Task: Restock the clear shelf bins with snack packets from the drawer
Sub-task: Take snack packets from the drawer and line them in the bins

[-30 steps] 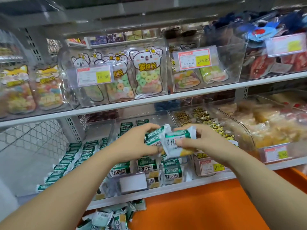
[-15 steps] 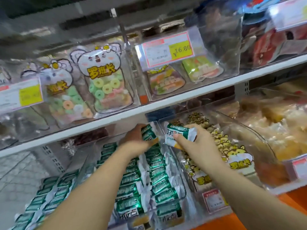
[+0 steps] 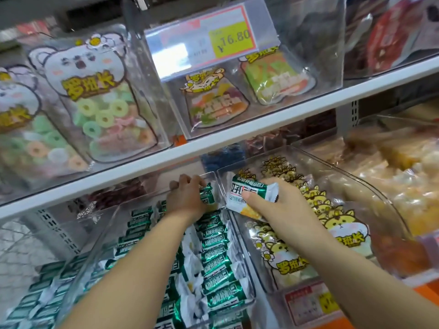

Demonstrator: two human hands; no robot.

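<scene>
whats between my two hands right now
Head view: the green packet gripped by the left hand, the clear bin walls where two bins meet, then the white-green packet held by the right hand.

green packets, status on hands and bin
Left hand grips green packet at back of clear bin. Right hand holds second packet above bin's right edge. Nothing blocking.
</scene>
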